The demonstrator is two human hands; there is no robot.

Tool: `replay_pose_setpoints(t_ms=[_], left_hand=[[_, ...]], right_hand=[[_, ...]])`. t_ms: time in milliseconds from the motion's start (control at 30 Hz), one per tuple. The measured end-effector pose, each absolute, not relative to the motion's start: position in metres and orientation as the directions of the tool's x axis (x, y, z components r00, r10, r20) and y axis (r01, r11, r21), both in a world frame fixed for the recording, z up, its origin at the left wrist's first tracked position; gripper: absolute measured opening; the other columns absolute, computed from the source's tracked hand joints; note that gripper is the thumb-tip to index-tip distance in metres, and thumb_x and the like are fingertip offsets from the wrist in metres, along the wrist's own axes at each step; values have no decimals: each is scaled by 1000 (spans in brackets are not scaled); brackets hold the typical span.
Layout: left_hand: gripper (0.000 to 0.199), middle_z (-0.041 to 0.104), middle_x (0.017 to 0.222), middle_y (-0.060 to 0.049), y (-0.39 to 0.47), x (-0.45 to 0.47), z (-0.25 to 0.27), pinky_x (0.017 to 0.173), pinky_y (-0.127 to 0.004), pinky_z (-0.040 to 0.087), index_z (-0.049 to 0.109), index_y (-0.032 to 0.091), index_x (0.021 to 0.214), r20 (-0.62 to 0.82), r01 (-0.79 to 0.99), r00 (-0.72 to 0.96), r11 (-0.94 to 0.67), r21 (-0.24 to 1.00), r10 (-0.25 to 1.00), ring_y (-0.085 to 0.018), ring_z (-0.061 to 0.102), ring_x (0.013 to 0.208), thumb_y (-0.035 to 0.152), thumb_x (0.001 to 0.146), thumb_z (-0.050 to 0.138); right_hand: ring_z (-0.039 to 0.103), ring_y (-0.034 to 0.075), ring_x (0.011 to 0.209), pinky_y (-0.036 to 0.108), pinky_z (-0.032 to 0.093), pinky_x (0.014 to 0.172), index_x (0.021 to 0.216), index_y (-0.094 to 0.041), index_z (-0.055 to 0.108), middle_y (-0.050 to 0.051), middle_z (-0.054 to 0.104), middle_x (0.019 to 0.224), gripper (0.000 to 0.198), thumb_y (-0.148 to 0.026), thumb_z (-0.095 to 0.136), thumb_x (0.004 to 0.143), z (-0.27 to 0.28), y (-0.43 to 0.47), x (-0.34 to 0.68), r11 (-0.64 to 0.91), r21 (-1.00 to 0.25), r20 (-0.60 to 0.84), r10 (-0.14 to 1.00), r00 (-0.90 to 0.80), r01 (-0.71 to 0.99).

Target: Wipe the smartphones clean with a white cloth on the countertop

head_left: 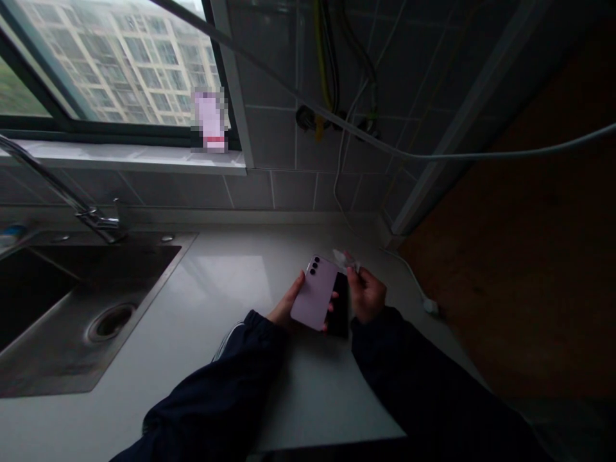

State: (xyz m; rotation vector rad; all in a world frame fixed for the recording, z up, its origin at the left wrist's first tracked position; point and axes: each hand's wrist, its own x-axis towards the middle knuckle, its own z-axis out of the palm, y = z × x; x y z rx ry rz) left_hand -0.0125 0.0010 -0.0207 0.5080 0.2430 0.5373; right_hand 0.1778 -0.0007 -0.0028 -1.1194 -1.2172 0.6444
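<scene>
A pale purple smartphone (314,296) lies back side up in my left hand (287,303), its three camera lenses toward the top left corner. The fingertips of that hand wrap around the phone's right edge. My right hand (367,294) is closed in a pinch beside the phone, gripping a crumpled whitish piece, perhaps tissue or film (342,258), that sticks out past the thumb. Under and to the right of the phone, a flat black rectangular object (341,314) rests on the counter; its kind is unclear.
A white countertop (231,359) spreads around my hands. To the left are a steel sink (62,359) and a faucet (96,221). A pale cable (462,156) hangs across the front, and a white plug (430,307) lies at the right. A blurred-out object stands on the windowsill (144,159).
</scene>
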Motion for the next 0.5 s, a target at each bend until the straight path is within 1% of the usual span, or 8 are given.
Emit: replay_pose_setpoints(t_ms=[67, 100, 133, 200, 300, 367, 433, 500], left_hand=[[90, 74, 94, -17, -2, -11, -23, 70, -44, 57, 63, 6, 126, -117, -397, 837, 740, 543, 535, -30, 73, 69, 82, 86, 40], [88, 74, 93, -17, -2, -11, -24, 73, -44, 57, 63, 7, 127, -132, -398, 827, 734, 551, 547, -29, 73, 68, 82, 87, 39], [87, 74, 93, -16, -2, -11, -24, 75, -45, 57, 62, 9, 129, -150, -403, 812, 728, 555, 564, -29, 73, 68, 81, 88, 38], [87, 74, 91, -15, -2, -10, -27, 80, -47, 56, 60, 10, 133, -193, -405, 787, 727, 555, 586, -28, 73, 67, 81, 89, 35], [91, 74, 90, -16, -1, -9, -34, 85, -51, 54, 56, 10, 140, -242, -399, 763, 731, 554, 600, -28, 72, 67, 81, 90, 28], [84, 75, 95, -16, -3, -9, -38, 88, -53, 52, 55, 12, 142, -254, -368, 763, 722, 586, 594, -30, 73, 77, 75, 95, 26], [75, 75, 105, -15, -6, -9, -41, 90, -53, 52, 55, 16, 144, -205, -395, 750, 673, 625, 629, -32, 73, 89, 70, 97, 32], [69, 73, 116, -16, -9, -9, -42, 92, -53, 52, 55, 21, 145, -131, -415, 764, 636, 651, 632, -33, 73, 95, 67, 95, 44]], right_hand=[[57, 26, 135, 46, 44, 115, 127, -24, 71, 7, 66, 138, 34, -34, 55, 99, -3, -5, 174, 535, -758, 582, 813, 16, 373], [51, 27, 141, 48, 40, 118, 130, -23, 69, 8, 63, 142, 36, -31, 52, 100, -4, -6, 173, 596, -676, 625, 775, -91, 433], [43, 28, 146, 52, 36, 120, 133, -22, 68, 9, 60, 144, 38, -30, 50, 100, -6, -6, 173, 639, -605, 647, 742, -175, 475], [29, 29, 152, 58, 26, 123, 138, -20, 63, 11, 55, 148, 41, -29, 47, 102, -9, -4, 174, 672, -504, 654, 707, -268, 543], [19, 29, 155, 60, 22, 123, 150, -18, 50, 13, 46, 156, 49, -35, 44, 104, -13, -3, 175, 694, -432, 631, 689, -357, 576], [16, 29, 156, 60, 22, 123, 157, -17, 38, 14, 37, 161, 57, -41, 42, 104, -14, -3, 175, 714, -412, 627, 673, -393, 565], [13, 30, 157, 61, 20, 124, 160, -17, 28, 14, 29, 165, 65, -47, 39, 104, -14, -6, 174, 737, -400, 636, 652, -414, 545], [12, 30, 157, 60, 16, 125, 161, -18, 25, 12, 26, 166, 68, -50, 38, 103, -11, -9, 173, 762, -386, 637, 628, -448, 519]])
